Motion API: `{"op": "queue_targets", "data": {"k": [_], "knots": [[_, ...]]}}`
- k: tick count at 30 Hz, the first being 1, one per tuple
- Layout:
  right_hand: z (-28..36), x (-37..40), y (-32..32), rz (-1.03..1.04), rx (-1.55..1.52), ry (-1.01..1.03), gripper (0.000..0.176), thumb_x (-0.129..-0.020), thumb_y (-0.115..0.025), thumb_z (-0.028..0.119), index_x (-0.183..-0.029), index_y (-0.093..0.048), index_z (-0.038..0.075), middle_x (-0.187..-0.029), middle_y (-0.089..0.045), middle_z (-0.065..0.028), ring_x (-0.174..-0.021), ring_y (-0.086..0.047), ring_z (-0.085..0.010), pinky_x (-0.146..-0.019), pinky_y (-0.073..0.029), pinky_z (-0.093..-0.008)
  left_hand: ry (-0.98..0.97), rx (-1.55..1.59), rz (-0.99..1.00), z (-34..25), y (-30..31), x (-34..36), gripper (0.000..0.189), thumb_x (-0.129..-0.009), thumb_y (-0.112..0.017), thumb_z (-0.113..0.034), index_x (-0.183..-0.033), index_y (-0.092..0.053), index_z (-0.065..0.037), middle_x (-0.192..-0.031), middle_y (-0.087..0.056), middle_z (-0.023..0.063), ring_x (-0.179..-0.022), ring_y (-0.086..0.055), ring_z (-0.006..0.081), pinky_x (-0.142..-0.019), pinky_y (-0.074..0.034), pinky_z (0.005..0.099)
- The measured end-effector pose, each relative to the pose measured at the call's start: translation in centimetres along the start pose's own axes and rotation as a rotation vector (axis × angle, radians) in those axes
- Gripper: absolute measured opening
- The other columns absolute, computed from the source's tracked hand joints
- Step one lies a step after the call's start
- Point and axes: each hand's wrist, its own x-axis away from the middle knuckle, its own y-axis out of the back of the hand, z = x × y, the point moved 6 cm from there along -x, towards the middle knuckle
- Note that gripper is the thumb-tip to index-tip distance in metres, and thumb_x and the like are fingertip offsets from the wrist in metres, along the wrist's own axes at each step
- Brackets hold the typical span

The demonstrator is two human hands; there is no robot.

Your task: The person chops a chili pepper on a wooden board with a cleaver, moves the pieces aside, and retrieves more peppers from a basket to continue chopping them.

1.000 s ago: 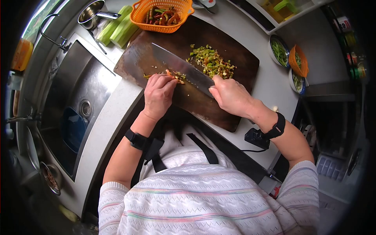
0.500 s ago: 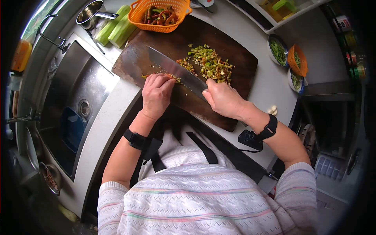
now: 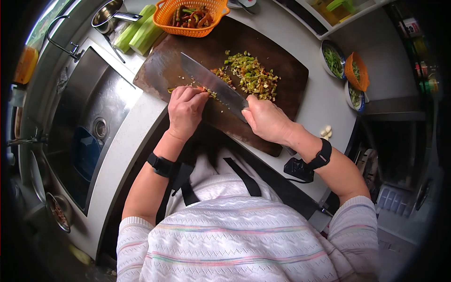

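My right hand (image 3: 268, 120) is closed round the handle of a broad kitchen knife (image 3: 209, 80), whose blade slants up and left over the wooden cutting board (image 3: 286, 70). Just left of the blade, my left hand (image 3: 184, 113) presses down on some pepper strips (image 3: 202, 89) with its fingers bunched; most of the strips are hidden beneath them. Beyond the knife lies a heap of chopped green and reddish peppers (image 3: 253, 77). Small bits are scattered along the blade.
An orange basket (image 3: 190, 31) of peppers stands at the board's far edge, beside peeled pale-green vegetables (image 3: 141, 40) and a metal pan (image 3: 104, 16). The sink (image 3: 110, 105) is at left. Bowls of green vegetables (image 3: 332, 61) and garlic cloves (image 3: 326, 131) are at right.
The knife's tip has shifted slightly right and toward the far side. Both hands stay in nearly the same place, still gripping.
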Motion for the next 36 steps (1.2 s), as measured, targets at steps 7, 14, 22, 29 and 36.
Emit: {"op": "queue_targets", "data": {"k": [7, 14, 22, 29, 36], "knots": [[0.9, 0.4, 1.0, 0.018, -0.017, -0.002, 0.02, -0.092, -0.05, 0.016, -0.089, -0.048, -0.004, -0.078, -0.063, -0.0273, -0.079, -0.062, -0.0448, -0.071, -0.048, -0.0515, 0.001, 0.007, 0.02, 0.1, 0.1, 0.0, 0.014, -0.071, -0.074, -0.004, -0.083, -0.068, -0.008, -0.084, -0.064, 0.0044, -0.081, -0.06, 0.0243, -0.073, -0.048, 0.0341], [0.4, -0.2, -0.1, 0.01, 0.007, 0.012, 0.021, -0.092, -0.051, 0.016, -0.09, -0.048, -0.004, -0.08, -0.063, -0.0265, -0.079, -0.062, -0.0447, -0.071, -0.048, -0.0516, 0.113, 0.032, -0.016, 0.5, 0.5, -0.2, 0.013, -0.072, -0.074, -0.006, -0.082, -0.067, -0.006, -0.093, -0.063, 0.0063, -0.083, -0.061, 0.0262, -0.076, -0.05, 0.0351], [-0.4, 0.2, 0.0, -0.036, -0.115, 0.014, 0.023, -0.092, -0.051, 0.016, -0.087, -0.044, -0.005, -0.074, -0.058, -0.0268, -0.074, -0.058, -0.0445, -0.065, -0.044, -0.0482, -0.014, 0.008, 0.081, 0.2, 1.2, -0.2, 0.016, -0.072, -0.073, -0.004, -0.088, -0.069, -0.005, -0.094, -0.063, 0.0068, -0.089, -0.06, 0.0268, -0.08, -0.049, 0.0356], [1.0, 1.0, 1.1, -0.005, -0.021, 0.015, 0.02, -0.092, -0.048, 0.014, -0.089, -0.045, -0.005, -0.074, -0.061, -0.0283, -0.075, -0.061, -0.0455, -0.07, -0.048, -0.052, -0.006, 0.022, 0.068, 0.7, 0.7, 0.0, 0.019, -0.071, -0.073, -0.003, -0.089, -0.07, -0.006, -0.089, -0.062, 0.0054, -0.087, -0.057, 0.026, -0.078, -0.047, 0.0365], [0.7, 0.4, -0.6, -0.007, 0.011, -0.001, 0.02, -0.092, -0.048, 0.014, -0.089, -0.044, -0.005, -0.074, -0.062, -0.028, -0.076, -0.062, -0.0452, -0.071, -0.049, -0.0511, -0.033, -0.022, 0.027, 0.5, 0.7, -0.4, 0.017, -0.071, -0.074, -0.005, -0.087, -0.07, -0.007, -0.086, -0.062, 0.0046, -0.084, -0.058, 0.0255, -0.077, -0.047, 0.0361]]}}
